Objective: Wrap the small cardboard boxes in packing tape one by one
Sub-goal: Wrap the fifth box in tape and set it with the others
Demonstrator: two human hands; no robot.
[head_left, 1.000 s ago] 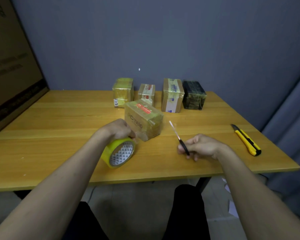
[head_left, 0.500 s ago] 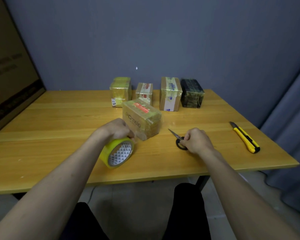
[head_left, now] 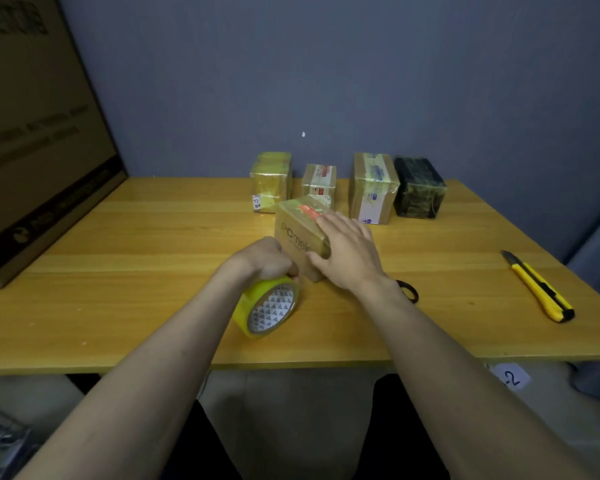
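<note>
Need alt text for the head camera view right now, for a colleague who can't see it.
A person's right hand lies flat on a taped cardboard box while the left hand grips a yellow tape roll beside it on a wooden table. Four wrapped boxes line the back; a yellow utility knife lies right.

The light was dim and even, coming from overhead, with soft shadows under the forearms. The yellow wooden bench (head_left: 118, 271) bowed at its edges from wide-angle distortion. The corners darkened, and fine detail was soft throughout.
</note>
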